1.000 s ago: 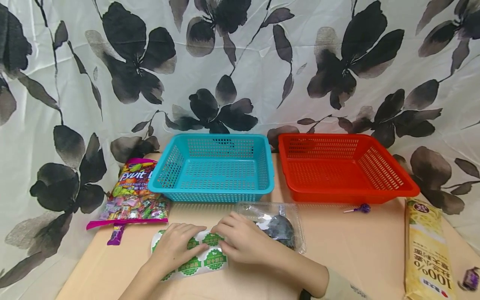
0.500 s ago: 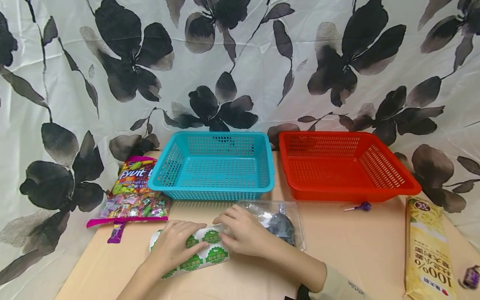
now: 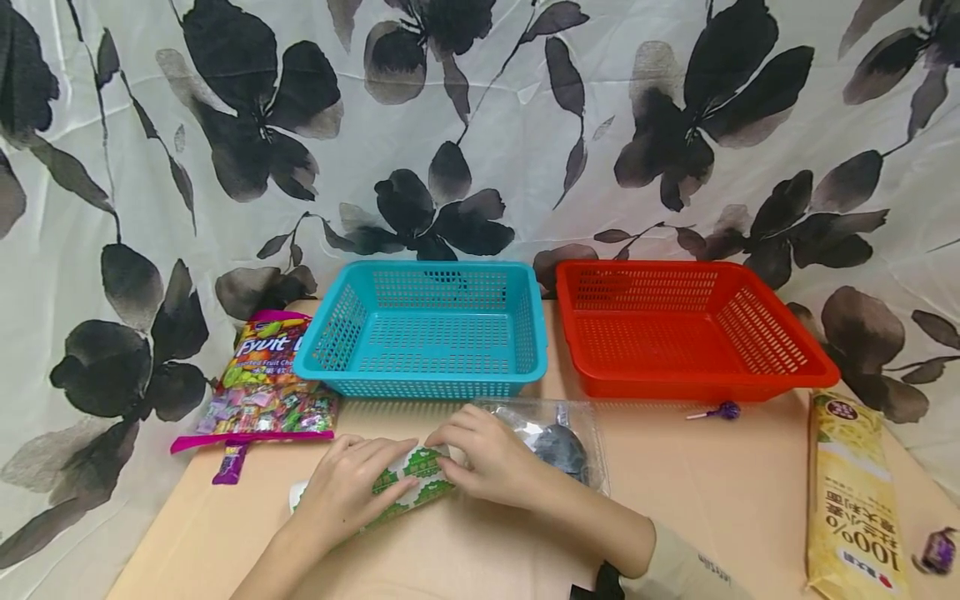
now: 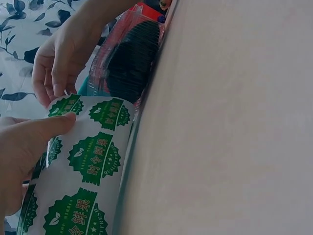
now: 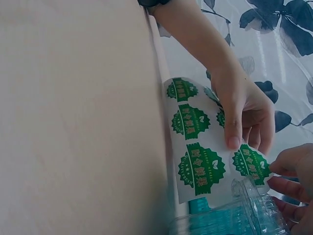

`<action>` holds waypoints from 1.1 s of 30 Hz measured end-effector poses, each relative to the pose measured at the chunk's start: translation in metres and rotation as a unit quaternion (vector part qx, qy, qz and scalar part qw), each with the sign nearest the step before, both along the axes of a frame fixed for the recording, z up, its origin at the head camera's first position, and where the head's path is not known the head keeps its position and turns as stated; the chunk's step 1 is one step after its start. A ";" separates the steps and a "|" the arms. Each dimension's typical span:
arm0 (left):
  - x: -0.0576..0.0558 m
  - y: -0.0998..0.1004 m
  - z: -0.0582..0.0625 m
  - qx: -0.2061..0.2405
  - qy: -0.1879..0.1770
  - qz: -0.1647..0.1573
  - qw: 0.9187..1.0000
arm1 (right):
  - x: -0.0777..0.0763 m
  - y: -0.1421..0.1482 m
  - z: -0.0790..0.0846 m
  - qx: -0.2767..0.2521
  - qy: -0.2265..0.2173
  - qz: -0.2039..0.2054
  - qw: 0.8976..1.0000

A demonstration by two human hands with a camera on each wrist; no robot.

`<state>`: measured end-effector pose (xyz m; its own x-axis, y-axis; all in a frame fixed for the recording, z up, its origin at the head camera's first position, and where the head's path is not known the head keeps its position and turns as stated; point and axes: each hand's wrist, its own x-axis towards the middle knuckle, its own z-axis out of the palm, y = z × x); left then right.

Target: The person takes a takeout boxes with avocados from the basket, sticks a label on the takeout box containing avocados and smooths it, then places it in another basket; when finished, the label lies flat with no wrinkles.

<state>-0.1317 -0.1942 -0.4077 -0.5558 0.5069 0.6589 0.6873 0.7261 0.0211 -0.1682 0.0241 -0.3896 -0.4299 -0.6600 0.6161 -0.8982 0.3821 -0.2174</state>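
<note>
A pale counter [image 3: 690,500] runs up to a hanging white cloth [image 3: 555,175] printed with dark flowers. A blue basket [image 3: 442,388] and a red basket [image 3: 675,388] stand side by side along the far edge. Near the front, the sticker sheet [image 3: 420,468] is held between both hands, to the left of a clear box [image 3: 598,437]. The left hand [image 3: 348,483] has a narrow grip on it, thumb on the printed face; the right hand [image 3: 483,458] pinches its edge.

Only the head view takes in the candy bag [image 3: 273,392] and the yellow packet [image 3: 858,500]. There the hands cover much of the sheet; the left wrist view shows its rows of green badges, and the right wrist view shows the left thumb pressed flat.
</note>
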 end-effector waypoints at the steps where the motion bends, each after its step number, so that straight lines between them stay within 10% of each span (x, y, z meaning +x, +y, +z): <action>1: 0.000 0.000 0.000 0.000 0.007 -0.003 1.000 | 0.000 0.000 0.000 -0.002 0.001 0.001 1.000; 33: -0.003 -0.001 -0.003 -0.016 -0.020 0.004 1.000 | -0.001 -0.003 -0.006 -0.025 0.007 0.014 1.000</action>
